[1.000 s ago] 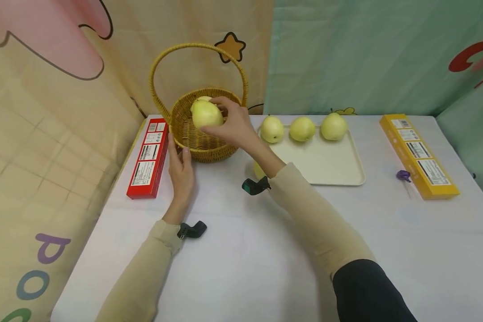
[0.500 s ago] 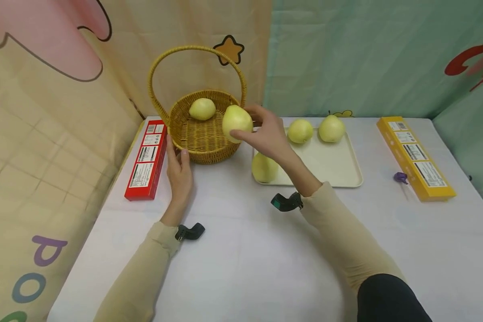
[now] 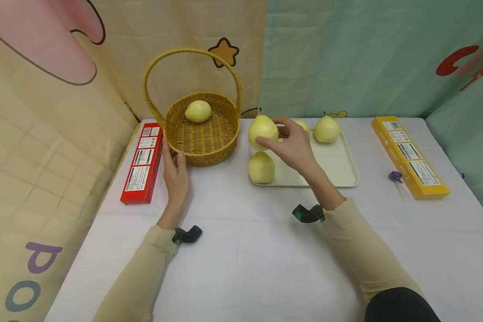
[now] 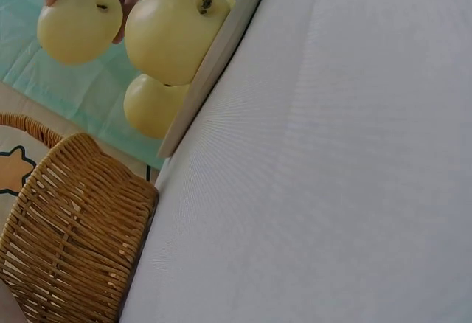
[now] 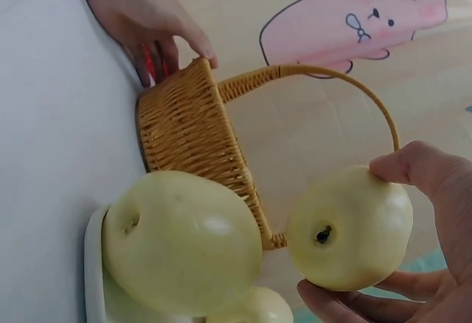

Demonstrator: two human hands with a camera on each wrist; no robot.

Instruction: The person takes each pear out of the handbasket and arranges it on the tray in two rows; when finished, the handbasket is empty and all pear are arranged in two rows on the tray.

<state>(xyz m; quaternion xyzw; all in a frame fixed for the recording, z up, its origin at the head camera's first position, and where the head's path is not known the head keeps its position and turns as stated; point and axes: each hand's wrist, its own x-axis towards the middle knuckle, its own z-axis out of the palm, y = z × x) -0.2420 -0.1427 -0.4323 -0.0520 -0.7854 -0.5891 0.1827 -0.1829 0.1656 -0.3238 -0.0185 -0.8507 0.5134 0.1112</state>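
Observation:
My right hand (image 3: pixel 295 145) holds a pale yellow-green pear (image 3: pixel 263 132) between thumb and fingers, above the left side of a cream tray (image 3: pixel 334 165). In the right wrist view the held pear (image 5: pixel 348 228) shows its dark end. On the tray's front left corner sits another pear (image 3: pixel 261 167). A wicker basket (image 3: pixel 205 157) with a tall handle stands at the back left, with one pear (image 3: pixel 198 111) inside. My left hand (image 3: pixel 176 181) rests against the basket's near left side, its fingers fairly straight.
More pears stand along the tray's back edge, including one (image 3: pixel 327 129) near its right corner; my right hand partly hides them. A red box (image 3: pixel 142 165) lies left of the basket. At right are a yellow box (image 3: pixel 410 156) and a purple-wrapped lollipop (image 3: pixel 396 176).
My right hand has carried the pear rightward out of the basket to over the tray, leaving one pear inside. The left hand has stayed at the basket.

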